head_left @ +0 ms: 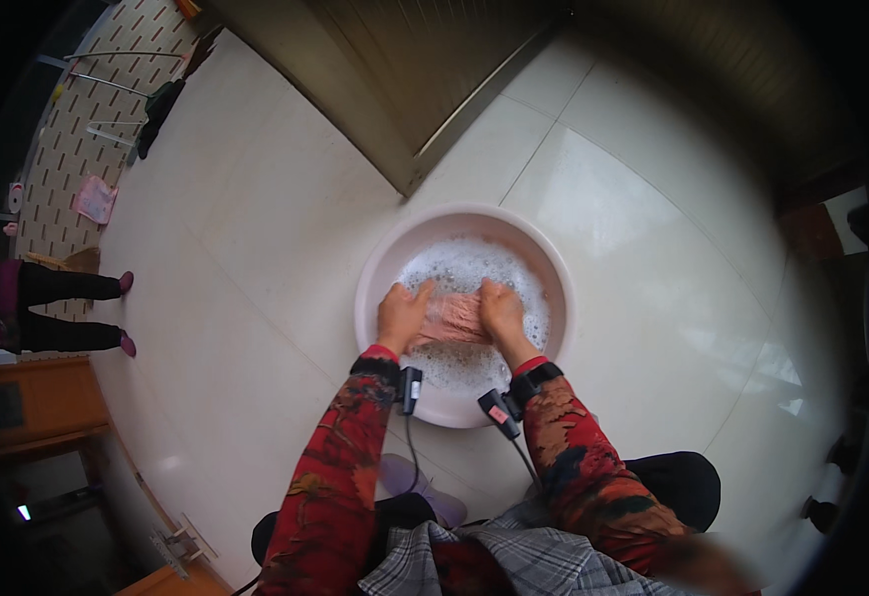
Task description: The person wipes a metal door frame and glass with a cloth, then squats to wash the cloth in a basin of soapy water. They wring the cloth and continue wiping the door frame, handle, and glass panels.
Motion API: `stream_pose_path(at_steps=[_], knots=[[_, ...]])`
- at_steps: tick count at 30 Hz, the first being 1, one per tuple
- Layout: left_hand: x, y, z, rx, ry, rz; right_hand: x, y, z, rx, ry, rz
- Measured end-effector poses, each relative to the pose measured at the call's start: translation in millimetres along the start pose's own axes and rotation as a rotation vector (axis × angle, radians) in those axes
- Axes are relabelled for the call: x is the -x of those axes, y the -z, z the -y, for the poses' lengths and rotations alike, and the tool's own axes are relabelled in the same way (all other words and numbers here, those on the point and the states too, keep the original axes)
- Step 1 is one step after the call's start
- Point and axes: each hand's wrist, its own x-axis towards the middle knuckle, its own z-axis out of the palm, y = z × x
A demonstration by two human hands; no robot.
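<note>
A pale pink plastic basin [375,261] rests on the tiled floor in front of me, holding soapy water [472,257] with white foam and bubbles. Between my hands a wet pink cloth [453,316] is stretched sideways just above or at the water; the exact gap cannot be told. My left hand [402,313] grips its left end, thumb pointing up. Its right end is bunched in my right hand [501,307]. Some of the cloth is hidden behind my fingers.
A brown cabinet-like panel [375,89] has its corner close behind the basin. Wrist straps carry small black devices [410,391] with cables. At far left stands another person [69,313], near brooms and a dustpan [159,108] by the wall. My shoe [423,492] is near the basin's front.
</note>
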Motion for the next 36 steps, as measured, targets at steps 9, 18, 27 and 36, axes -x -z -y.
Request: stream_pose_path(at_steps=[9,18,27,36], knots=[[-26,-34,75,0.019,-0.170,0.203,13,-18,-19,0.632,0.732,-0.170],[11,-14,18,-0.405,-0.090,0.196,8,-38,-60,0.687,0.547,-0.224],[11,15,31,0.211,0.307,0.345,6,-8,-21,0.717,0.275,-0.022],[11,6,43,0.795,0.152,0.351,-2,32,12,0.735,0.433,0.312]])
